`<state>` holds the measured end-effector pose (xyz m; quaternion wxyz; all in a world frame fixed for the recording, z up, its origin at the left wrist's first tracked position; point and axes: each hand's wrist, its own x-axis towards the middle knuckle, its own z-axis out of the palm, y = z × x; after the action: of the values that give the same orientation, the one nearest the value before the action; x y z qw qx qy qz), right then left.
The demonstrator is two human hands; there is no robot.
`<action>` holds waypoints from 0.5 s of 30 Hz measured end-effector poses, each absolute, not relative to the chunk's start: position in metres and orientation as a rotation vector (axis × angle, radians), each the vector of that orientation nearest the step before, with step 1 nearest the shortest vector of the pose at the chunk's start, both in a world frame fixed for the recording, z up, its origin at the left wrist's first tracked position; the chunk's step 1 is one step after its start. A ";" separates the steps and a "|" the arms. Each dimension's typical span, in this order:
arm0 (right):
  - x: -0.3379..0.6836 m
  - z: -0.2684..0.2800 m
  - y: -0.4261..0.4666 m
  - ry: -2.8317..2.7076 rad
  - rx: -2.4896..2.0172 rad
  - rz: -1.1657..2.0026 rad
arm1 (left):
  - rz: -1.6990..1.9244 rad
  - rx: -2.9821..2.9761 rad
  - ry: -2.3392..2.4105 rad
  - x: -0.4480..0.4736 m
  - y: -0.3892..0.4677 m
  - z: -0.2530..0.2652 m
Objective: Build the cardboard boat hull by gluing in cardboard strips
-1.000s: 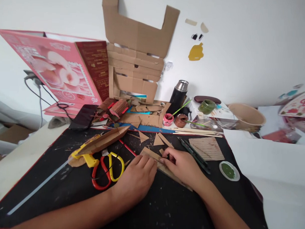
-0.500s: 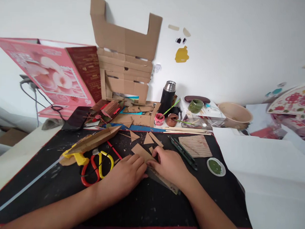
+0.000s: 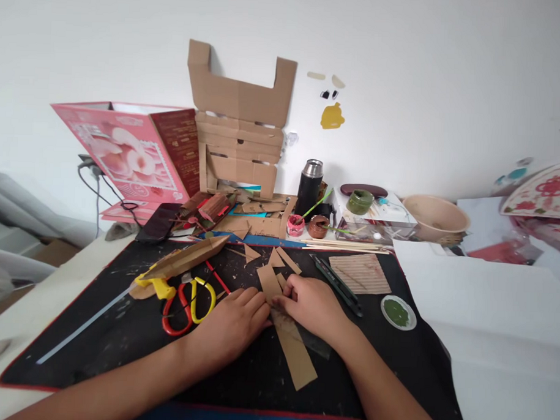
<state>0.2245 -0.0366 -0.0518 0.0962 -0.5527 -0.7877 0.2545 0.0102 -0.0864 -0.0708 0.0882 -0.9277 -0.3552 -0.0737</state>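
A narrow brown cardboard strip [image 3: 295,357] slants across the black mat [image 3: 237,392], passing between my hands. My left hand [image 3: 244,316] is closed, its bent fingertips at the strip's left edge. From the other side my right hand [image 3: 313,304] pinches the strip near its middle; the thumb and bent forefinger show, the other fingers are partly hidden. Beneath my right wrist lies a dark see-through flat piece [image 3: 319,344], perhaps a ruler. Small cardboard triangles [image 3: 275,257] lie just beyond the strip.
Left are red-and-yellow-handled scissors [image 3: 203,299] and a yellow glue gun [image 3: 160,288] under folded cardboard [image 3: 191,259]. Dark green cutter-like tools [image 3: 337,285], corrugated card [image 3: 360,274] and a lid of green paint [image 3: 398,312] lie right. Paint jars [image 3: 318,226] and a black flask [image 3: 309,189] stand behind.
The cardboard strip has turned to a steeper slant, and its near end now shows on the mat beside the see-through piece. Both hands stay close together at it. The camera view has shifted slightly.
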 end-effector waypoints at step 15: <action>0.221 -0.048 -0.043 -2.161 -1.611 0.949 | -0.612 -2.761 -1.188 0.005 -0.097 -0.080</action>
<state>0.2210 -0.0433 -0.0476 0.1412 -0.5582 -0.7486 0.3288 0.0046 -0.0974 -0.0803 0.0370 -0.8995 -0.3869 -0.1995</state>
